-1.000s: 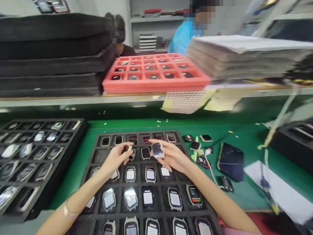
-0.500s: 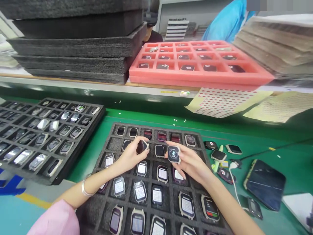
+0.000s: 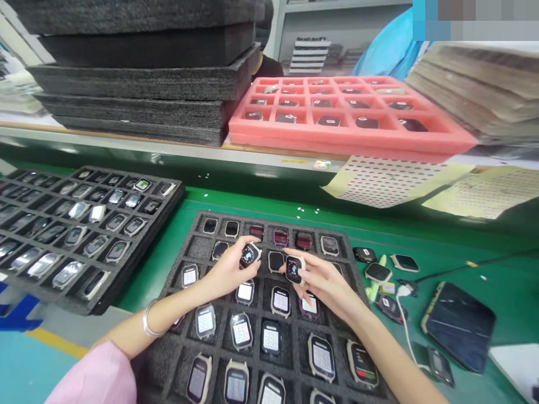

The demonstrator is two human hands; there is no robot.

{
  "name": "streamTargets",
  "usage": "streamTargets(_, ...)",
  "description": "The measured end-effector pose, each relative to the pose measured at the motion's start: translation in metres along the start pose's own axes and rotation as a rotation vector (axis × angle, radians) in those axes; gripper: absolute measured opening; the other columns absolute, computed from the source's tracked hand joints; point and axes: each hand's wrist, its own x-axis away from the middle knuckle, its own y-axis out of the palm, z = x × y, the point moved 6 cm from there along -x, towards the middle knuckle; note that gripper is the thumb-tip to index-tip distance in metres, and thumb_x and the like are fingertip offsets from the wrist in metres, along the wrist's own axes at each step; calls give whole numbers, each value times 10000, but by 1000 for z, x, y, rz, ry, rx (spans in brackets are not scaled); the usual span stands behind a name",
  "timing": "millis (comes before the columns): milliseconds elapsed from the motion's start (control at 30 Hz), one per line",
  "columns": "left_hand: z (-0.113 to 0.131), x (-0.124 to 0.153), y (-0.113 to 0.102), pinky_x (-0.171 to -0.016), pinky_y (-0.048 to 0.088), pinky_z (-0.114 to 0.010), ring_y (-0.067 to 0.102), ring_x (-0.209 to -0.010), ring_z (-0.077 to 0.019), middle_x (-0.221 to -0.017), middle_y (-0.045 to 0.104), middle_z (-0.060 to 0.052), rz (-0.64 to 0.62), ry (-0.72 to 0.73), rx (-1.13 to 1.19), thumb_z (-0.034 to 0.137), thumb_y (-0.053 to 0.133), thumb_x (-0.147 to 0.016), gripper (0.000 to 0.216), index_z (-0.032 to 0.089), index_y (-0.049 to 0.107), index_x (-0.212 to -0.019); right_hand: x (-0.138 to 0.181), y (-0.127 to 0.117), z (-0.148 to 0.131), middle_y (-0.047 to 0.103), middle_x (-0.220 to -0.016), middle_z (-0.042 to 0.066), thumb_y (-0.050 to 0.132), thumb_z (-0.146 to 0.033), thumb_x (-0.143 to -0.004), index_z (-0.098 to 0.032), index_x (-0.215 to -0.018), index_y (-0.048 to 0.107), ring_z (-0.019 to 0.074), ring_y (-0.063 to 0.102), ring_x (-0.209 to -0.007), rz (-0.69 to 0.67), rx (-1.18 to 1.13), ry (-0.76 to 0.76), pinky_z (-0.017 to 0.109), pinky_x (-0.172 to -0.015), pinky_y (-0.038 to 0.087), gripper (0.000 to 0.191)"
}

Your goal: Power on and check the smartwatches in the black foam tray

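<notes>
My left hand [image 3: 236, 264] is closed around a smartwatch [image 3: 250, 255], gripped by its edges, its face lit with a dial. In my right hand [image 3: 322, 278] is a second smartwatch [image 3: 294, 270] with a pale case, also showing a lit dial. Both hands are over a black foam tray [image 3: 194, 247] whose square pockets hold many smartwatches without straps. Some of these, such as the watch [image 3: 241, 331] below my left hand, show white screens. A watch with a dark screen [image 3: 276, 261] lies in a pocket between my hands.
A second black foam tray [image 3: 162, 210] of watches lies at left. On a shelf ahead are stacked black foam trays [image 3: 143, 84] and a pink foam tray [image 3: 295, 140] with watches. Loose watches [image 3: 378, 272], a white cable [image 3: 406, 331] and a dark tablet-like device [image 3: 461, 325] lie at right.
The screen of the watch in my left hand has gone from dark to a lit dial. My right hand has shifted slightly left with its watch, tilting it.
</notes>
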Motion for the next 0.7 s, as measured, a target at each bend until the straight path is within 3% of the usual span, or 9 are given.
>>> streamTargets(133,2,1,1,-838,454,-302,588,-935,-195,-1001,622,-45,-53,25,-12,184,540,-809,327,183,489,-1132,1,0,-1,684,-958,134,717,-278,-786,-142,-1157,638,93,537,-468,29,54,0,222,-415,442,403)
streamTargets(700,1,3,3,-849,448,-295,583,-976,-201,-1047,619,-56,-66,6,-1,207,542,-826,343,187,476,-1162,6,2,-2,696,-940,113,732,-261,-770,-153,-1193,639,106,588,-467,-12,86,-28,235,-441,488,446)
